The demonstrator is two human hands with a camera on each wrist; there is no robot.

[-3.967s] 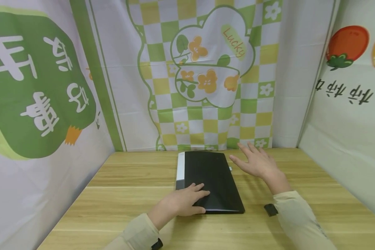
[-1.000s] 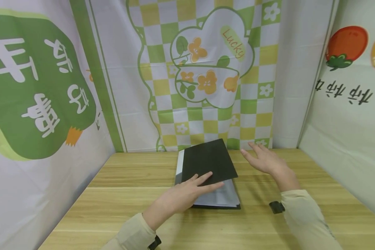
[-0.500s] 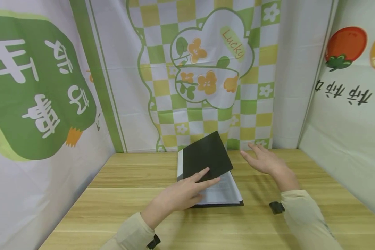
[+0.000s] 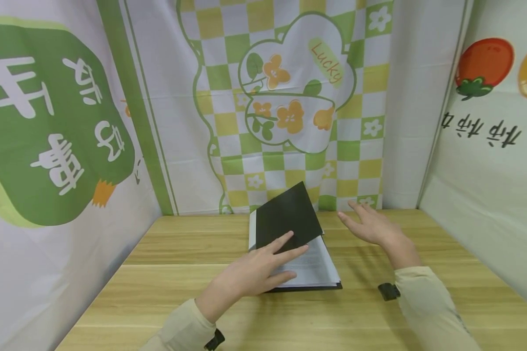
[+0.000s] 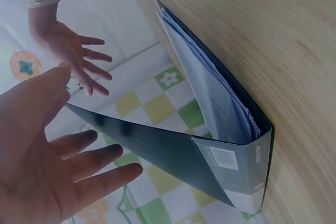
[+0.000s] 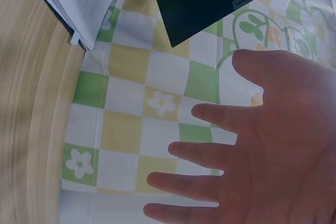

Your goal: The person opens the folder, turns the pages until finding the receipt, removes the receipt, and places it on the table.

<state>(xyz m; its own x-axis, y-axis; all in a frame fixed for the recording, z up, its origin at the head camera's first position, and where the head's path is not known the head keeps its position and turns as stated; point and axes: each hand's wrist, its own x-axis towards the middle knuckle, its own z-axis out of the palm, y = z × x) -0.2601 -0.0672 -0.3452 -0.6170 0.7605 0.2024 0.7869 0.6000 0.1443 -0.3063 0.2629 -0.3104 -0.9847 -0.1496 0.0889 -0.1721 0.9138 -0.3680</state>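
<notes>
Black document folder (image 4: 301,225) lies partly open. Left hand (image 4: 253,273) near its raised cover (image 4: 282,214), right hand (image 4: 374,228) right of it; all fingers (image 6: 206,156) spread.

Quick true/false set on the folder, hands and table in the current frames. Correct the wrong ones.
1. The folder has its black cover raised off the pages. True.
2. The right hand grips the cover. False: it is held apart from the folder with its fingers spread.
3. In the head view, the white spine strip is on the folder's right edge. False: it is on the left edge.
4. Printed lines show on the pages. True.
5. The tabletop is plain black. False: it is light with a wood grain.
6. In the head view, the left hand overlaps the folder. True.
</notes>
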